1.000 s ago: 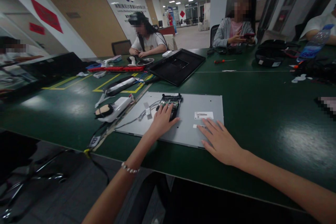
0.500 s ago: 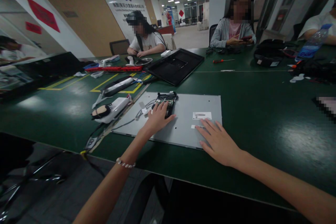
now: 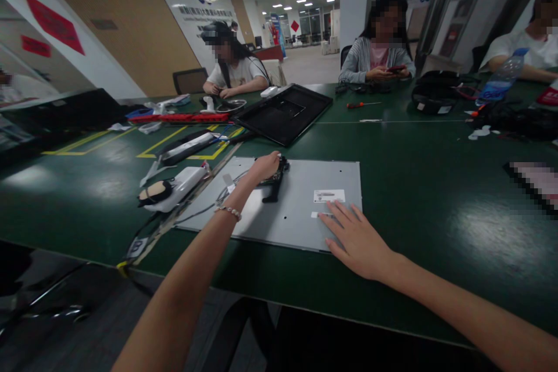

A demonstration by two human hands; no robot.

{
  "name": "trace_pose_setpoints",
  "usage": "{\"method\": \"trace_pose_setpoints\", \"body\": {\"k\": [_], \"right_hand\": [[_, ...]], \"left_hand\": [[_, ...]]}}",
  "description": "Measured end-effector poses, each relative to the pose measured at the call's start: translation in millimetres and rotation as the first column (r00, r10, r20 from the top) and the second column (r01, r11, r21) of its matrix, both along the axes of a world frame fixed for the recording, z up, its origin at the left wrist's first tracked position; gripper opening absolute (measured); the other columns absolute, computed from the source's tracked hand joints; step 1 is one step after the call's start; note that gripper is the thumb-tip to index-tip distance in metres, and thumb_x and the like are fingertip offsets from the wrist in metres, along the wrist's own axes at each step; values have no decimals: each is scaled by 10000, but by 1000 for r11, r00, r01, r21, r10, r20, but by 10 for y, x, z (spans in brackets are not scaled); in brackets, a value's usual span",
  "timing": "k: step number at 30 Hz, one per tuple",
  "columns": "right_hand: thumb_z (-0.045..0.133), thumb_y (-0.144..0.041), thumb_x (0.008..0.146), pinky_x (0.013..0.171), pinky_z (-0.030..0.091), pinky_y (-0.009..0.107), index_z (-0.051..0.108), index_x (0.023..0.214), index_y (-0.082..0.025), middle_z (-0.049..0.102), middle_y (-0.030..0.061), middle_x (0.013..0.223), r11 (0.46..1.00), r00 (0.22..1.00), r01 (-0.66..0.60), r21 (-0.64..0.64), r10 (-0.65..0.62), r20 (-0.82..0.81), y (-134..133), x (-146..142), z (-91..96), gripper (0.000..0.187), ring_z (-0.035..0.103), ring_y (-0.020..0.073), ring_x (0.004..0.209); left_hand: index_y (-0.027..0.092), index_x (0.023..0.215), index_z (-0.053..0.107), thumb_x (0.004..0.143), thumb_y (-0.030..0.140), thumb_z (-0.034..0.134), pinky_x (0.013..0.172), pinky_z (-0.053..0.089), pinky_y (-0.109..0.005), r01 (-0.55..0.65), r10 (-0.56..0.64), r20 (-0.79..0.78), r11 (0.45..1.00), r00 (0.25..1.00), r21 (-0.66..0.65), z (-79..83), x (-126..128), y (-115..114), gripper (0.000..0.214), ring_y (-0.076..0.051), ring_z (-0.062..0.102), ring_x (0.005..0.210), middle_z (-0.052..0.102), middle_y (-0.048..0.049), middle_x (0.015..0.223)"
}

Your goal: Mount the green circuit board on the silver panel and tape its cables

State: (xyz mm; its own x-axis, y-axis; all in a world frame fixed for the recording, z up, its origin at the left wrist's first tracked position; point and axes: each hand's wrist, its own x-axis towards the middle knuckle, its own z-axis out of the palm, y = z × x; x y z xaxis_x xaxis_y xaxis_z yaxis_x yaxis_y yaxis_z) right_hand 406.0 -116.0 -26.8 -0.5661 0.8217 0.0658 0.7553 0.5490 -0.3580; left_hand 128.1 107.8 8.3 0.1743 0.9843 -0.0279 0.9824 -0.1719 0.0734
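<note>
A flat grey metal panel, like the back of a display panel (image 3: pixel 300 226), lies on the green table in front of me. On its far left part sits a black bracket with a circuit board (image 3: pixel 273 190), partly covered by my left hand (image 3: pixel 265 167). The fingers of that hand are curled at the bracket's far end, mostly hidden from view. My right hand (image 3: pixel 360 241) rests flat with fingers spread on the panel's near right corner, just below a white label (image 3: pixel 329 196). Grey cables (image 3: pixel 204 209) run left from the bracket.
Beyond the panel lies a black monitor housing (image 3: pixel 285 113). A white device with a round tan part (image 3: pixel 176 189) is at the left. Farther off are a screwdriver (image 3: pixel 364 104), a black bag (image 3: pixel 438 93) and a bottle (image 3: pixel 501 78). Several people sit around the table.
My left hand has moved from the bracket's near part to its far end, and its fingers have curled. My right hand stays flat on the panel. The view has shifted slightly.
</note>
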Motion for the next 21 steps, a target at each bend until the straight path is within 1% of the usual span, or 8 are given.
{"method": "trace_pose_setpoints", "body": {"k": [3, 7, 10, 12, 14, 16, 18, 21], "right_hand": [[290, -498, 1016, 1204, 123, 517, 353, 1542, -209, 227, 106, 1639, 1000, 1000, 3, 8, -3, -2, 0, -4, 12, 603, 152, 279, 1507], [308, -492, 1013, 1201, 138, 519, 361, 1538, -208, 235, 113, 1636, 1000, 1000, 3, 4, -3, -1, -3, -1, 18, 600, 172, 290, 1502], [319, -482, 1011, 1200, 141, 521, 368, 1535, -203, 238, 118, 1635, 1000, 1000, 2, 6, -2, 5, -3, 2, 12, 596, 174, 292, 1501], [318, -481, 1011, 1201, 136, 522, 365, 1536, -202, 228, 112, 1638, 1000, 1000, -2, 1, 2, 7, -1, 5, 11, 597, 169, 290, 1502], [313, -490, 1011, 1203, 129, 521, 361, 1538, -207, 216, 99, 1643, 1000, 1000, -4, -6, 4, 4, 0, 8, 15, 600, 165, 285, 1504], [306, -502, 1011, 1205, 127, 518, 354, 1541, -214, 211, 88, 1645, 1000, 1000, -1, -10, 1, 0, 0, 13, 20, 605, 163, 279, 1504], [298, -507, 1013, 1206, 127, 514, 347, 1544, -213, 213, 88, 1645, 1000, 1000, -2, -10, 2, -2, -1, 18, 21, 610, 163, 275, 1505], [288, -511, 1015, 1205, 128, 518, 344, 1546, -209, 212, 88, 1644, 1000, 1000, -7, -10, 7, -5, -1, 22, 15, 613, 160, 276, 1505]], "left_hand": [[102, 1313, 547, 991, 267, 311, 950, 456, -343, 15, -15, -8, 1000, 1000, -3, -44, -7, 87, 433, -280, 642, 1139, 647, -203, 1269], [98, 1286, 591, 947, 179, 328, 1015, 422, -295, 32, -32, -1, 999, 999, 6, -72, 1, 163, 437, -247, 593, 1222, 618, -162, 1334], [86, 1302, 593, 917, 133, 307, 1062, 387, -265, 41, -42, 22, 998, 999, 43, -36, -37, 158, 482, -216, 550, 1274, 589, -134, 1381], [87, 1301, 599, 896, 125, 307, 1080, 377, -264, 53, -58, 49, 994, 997, 96, 13, -125, 114, 500, -205, 545, 1275, 594, -122, 1377], [94, 1284, 614, 884, 150, 331, 1092, 373, -275, 70, -82, 72, 985, 994, 160, 77, -272, 27, 493, -205, 548, 1268, 609, -118, 1356], [109, 1267, 625, 884, 203, 364, 1099, 373, -293, 76, -94, 81, 977, 992, 199, 152, -463, -111, 473, -211, 556, 1255, 622, -115, 1336], [135, 1257, 632, 894, 273, 384, 1082, 393, -312, 55, -73, 86, 979, 994, 196, 230, -668, -297, 461, -218, 579, 1222, 639, -109, 1313], [164, 1240, 641, 895, 396, 409, 1009, 452, -331, 11, -28, 96, 985, 995, 170, 315, -936, -619, 476, -233, 636, 1115, 667, -108, 1266]]}}
